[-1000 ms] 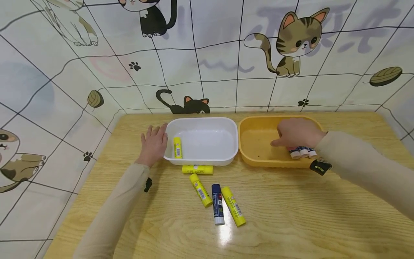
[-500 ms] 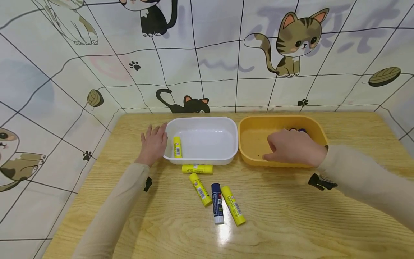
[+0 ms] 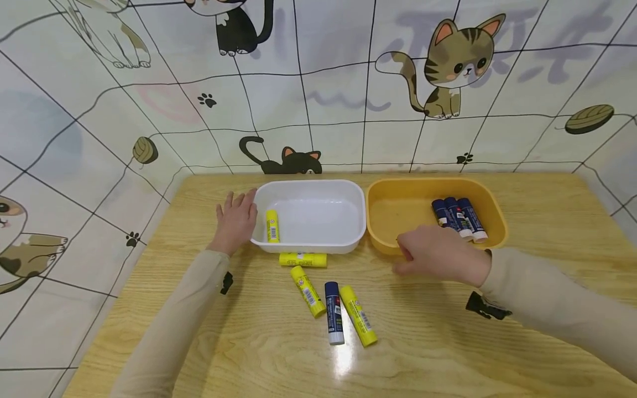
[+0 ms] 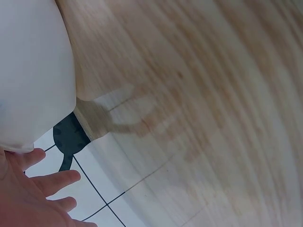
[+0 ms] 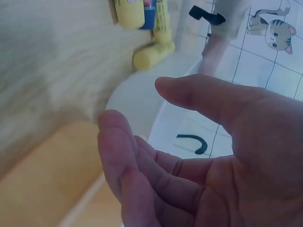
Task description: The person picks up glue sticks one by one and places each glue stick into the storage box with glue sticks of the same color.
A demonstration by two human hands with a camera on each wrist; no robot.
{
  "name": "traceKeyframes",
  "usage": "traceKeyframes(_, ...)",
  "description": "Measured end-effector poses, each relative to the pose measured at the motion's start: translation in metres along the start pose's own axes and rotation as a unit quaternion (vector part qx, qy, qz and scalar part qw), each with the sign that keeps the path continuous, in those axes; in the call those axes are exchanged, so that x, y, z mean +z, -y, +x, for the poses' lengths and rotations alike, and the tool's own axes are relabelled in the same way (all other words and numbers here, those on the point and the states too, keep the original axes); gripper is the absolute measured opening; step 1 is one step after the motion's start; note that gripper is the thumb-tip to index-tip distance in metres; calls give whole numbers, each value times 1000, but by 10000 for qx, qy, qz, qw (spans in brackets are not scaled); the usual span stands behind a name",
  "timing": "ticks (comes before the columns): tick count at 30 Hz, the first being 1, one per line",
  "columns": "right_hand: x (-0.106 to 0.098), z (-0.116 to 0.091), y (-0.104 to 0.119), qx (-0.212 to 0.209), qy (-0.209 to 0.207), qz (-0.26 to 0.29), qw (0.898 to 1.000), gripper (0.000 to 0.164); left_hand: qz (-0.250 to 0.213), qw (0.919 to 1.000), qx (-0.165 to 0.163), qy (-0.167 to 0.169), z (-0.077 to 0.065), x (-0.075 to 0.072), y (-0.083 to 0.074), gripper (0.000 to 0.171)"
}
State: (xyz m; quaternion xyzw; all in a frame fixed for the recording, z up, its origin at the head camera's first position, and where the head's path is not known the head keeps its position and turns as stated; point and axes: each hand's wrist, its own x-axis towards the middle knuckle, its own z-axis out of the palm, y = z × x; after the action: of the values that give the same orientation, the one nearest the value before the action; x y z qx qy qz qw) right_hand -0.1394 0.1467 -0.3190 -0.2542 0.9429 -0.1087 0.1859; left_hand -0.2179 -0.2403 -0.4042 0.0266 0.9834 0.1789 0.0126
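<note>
My left hand (image 3: 235,221), fingers spread, touches the left end of the white bin (image 3: 318,218). One yellow glue stick (image 3: 272,225) lies in that bin. Over the front rim of the orange-yellow bin (image 3: 398,213) is my right hand (image 3: 443,255); the right wrist view shows its thumb and loosely bent fingers apart, with nothing between them. Three dark blue glue sticks (image 3: 473,212) lie at the right end of the orange-yellow bin. On the table, a blue glue stick (image 3: 334,313) lies between two yellow ones, the right yellow glue stick (image 3: 359,316) and the left yellow glue stick (image 3: 307,291).
Another yellow glue stick (image 3: 302,260) lies crosswise against the white bin's front. Both bins stand side by side at the back of the wooden table (image 3: 278,354). Behind them rises a wall covering (image 3: 338,132) with cartoon cats.
My right hand has come out of the orange-yellow bin, moving toward me and slightly left. The three blue glue sticks there are now uncovered. My left hand has stayed in place.
</note>
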Motion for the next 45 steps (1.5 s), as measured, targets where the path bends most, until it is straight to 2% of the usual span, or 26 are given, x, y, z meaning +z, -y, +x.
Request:
traceKeyframes(4,13,0,3,-134,66,33,9999,31,43,10000,-3,35,1,0,0,50)
traceKeyframes(9,27,3,6,-90,154,-39,9998,33,61,9999,-41,70,0,0,0,50)
traceKeyframes(15,40,7,9,-180,119,2,9998,36,31,10000,-50,45,0,-1,0,49)
traceKeyframes(22,52,13,15,-201,356,182,9990,36,48,9999,-69,71,0,-2,0,50)
traceKeyframes(32,62,15,26,-481,195,453,9976,33,90,9999,-74,107,1,-2,0,50)
traceKeyframes(39,67,20,35,-714,43,406,9966,26,127,9999,-72,65,1,-2,-1,50)
traceKeyframes(45,76,24,44,-574,57,386,9976,32,100,9999,-82,59,1,-1,0,50)
